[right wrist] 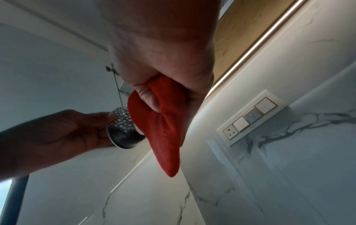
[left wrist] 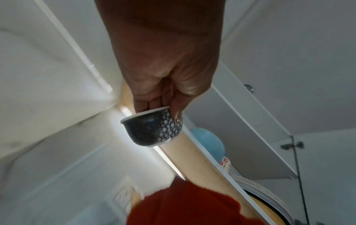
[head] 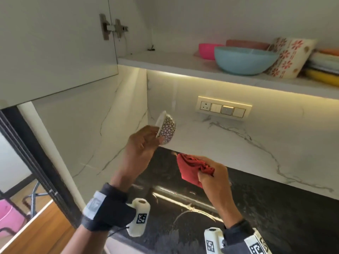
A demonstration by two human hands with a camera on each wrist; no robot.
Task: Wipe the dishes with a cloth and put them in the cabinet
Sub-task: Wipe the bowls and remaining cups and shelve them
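My left hand (head: 145, 142) pinches a small white cup with a dark dotted pattern (head: 166, 128) by its rim, tilted, raised in front of the marble wall below the cabinet shelf. The left wrist view has the cup (left wrist: 152, 127) under my fingertips (left wrist: 154, 103), and the cup (right wrist: 123, 129) also appears at the left of the right wrist view. My right hand (head: 211, 173) grips a bunched red cloth (head: 192, 167), lower and to the right of the cup, not touching it. The cloth (right wrist: 163, 121) hangs from my curled fingers (right wrist: 148, 97).
The open cabinet shelf (head: 165, 61) holds a blue bowl (head: 244, 59), a pink bowl (head: 207, 50), a flowered bowl (head: 291, 57) and stacked plates (head: 324, 66) at its right end. The open cabinet door (head: 55, 44) hangs at left. A switch panel (head: 223, 109) is on the wall above the dark counter (head: 256, 208).
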